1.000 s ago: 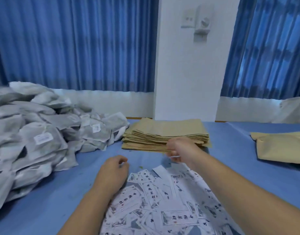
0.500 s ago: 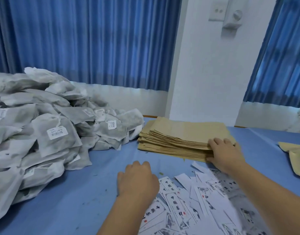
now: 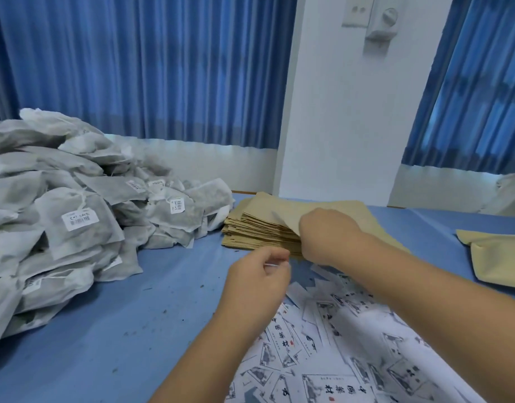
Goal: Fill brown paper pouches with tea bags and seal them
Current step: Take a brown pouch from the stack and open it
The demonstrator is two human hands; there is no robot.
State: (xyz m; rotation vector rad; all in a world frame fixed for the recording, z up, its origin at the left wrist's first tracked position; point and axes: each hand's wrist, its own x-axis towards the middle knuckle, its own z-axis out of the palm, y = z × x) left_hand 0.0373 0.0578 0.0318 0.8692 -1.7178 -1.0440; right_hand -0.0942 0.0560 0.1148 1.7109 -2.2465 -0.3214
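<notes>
Peeling the top pouch (image 3: 279,210) off the stack (image 3: 259,237) for filling, right hand (image 3: 329,237) fingers gripping its near edge. Pinching a white slip (image 3: 272,265) in the left hand (image 3: 256,274) before the stack, tea bags (image 3: 76,216) heaped left of it.

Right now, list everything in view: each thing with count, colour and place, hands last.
tea bags: big heap, grey-white with white labels, left on the table
pouch stack: one, brown, centre, far side
top pouch: one, brown, near edge raised off the stack
loose pouch: at least one, brown, right edge
printed slips: heap, white with dark print, near right
table cover: one, blue
curtains: two, blue, either side of the pillar
pillar: one, white, switch fittings on top
thin white piece: one, at the left fingertips
left hand: pinches the thin white piece
right hand: grips the top pouch
</notes>
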